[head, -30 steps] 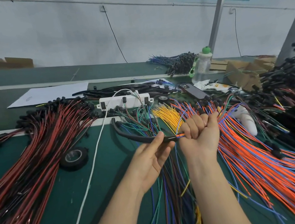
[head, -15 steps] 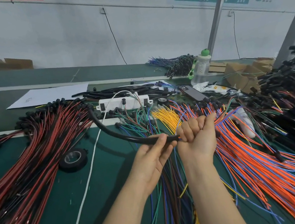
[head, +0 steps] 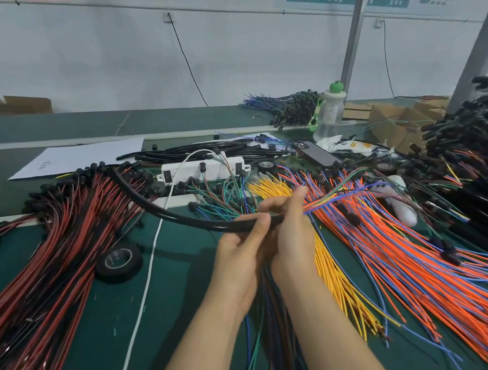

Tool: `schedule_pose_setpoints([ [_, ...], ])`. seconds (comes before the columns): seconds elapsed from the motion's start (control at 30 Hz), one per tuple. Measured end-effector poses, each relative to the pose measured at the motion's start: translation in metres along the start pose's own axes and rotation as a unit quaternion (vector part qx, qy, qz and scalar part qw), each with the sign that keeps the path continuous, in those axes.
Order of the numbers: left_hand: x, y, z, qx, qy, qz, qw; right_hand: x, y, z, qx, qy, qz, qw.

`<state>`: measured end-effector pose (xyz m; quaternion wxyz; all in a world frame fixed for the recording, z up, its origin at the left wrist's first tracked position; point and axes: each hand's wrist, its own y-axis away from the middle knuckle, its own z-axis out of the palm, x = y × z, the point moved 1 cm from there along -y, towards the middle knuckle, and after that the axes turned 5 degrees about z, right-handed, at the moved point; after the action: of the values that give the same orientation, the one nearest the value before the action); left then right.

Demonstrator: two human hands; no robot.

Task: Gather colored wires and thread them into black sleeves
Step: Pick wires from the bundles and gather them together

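**Wires meet the sleeve mouth**

The left hand (head: 240, 254) pinches a glossy black plastic sleeve (head: 178, 216) near its open end, thumb on top. The right hand (head: 290, 234) curls round a thin bundle of mixed coloured wires (head: 341, 196) right at that mouth. The sleeve arcs above the green surface (head: 184, 303) toward its far left. It looks light, bendy and slick, and the limp wires would likely buckle, so grip them close to the mouth

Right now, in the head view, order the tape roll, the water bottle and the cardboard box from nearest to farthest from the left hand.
From the left hand:
1. tape roll, on the mat to its left.
2. water bottle, back right of the table.
3. cardboard box, far left by the wall.
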<state>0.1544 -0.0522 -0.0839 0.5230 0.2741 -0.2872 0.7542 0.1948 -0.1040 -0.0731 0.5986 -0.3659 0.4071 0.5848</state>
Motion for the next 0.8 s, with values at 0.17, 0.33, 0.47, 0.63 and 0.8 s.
schedule_pose_setpoints([
  [0.17, 0.02, -0.006, -0.017, 0.018, -0.081, 0.028, 0.996, -0.025, -0.016, -0.027, -0.065, -0.275, 0.073, 0.956],
  [0.33, 0.027, -0.009, -0.024, 0.03, -0.04, 0.041, 0.998, -0.023, -0.016, -0.029, -0.015, -0.181, 0.036, 0.983],
  [0.47, 0.017, -0.009, -0.017, 0.019, -0.075, 0.054, 0.996, 0.005, 0.003, 0.006, -0.061, -0.076, 0.058, 0.994],
  [0.63, 0.034, -0.013, -0.031, 0.081, -0.022, 0.057, 0.995, -0.021, -0.014, -0.025, -0.094, -0.358, 0.118, 0.922],
  [0.8, 0.029, -0.011, -0.026, 0.073, -0.015, 0.038, 0.997, -0.018, -0.014, -0.023, -0.053, -0.302, 0.102, 0.946],
])
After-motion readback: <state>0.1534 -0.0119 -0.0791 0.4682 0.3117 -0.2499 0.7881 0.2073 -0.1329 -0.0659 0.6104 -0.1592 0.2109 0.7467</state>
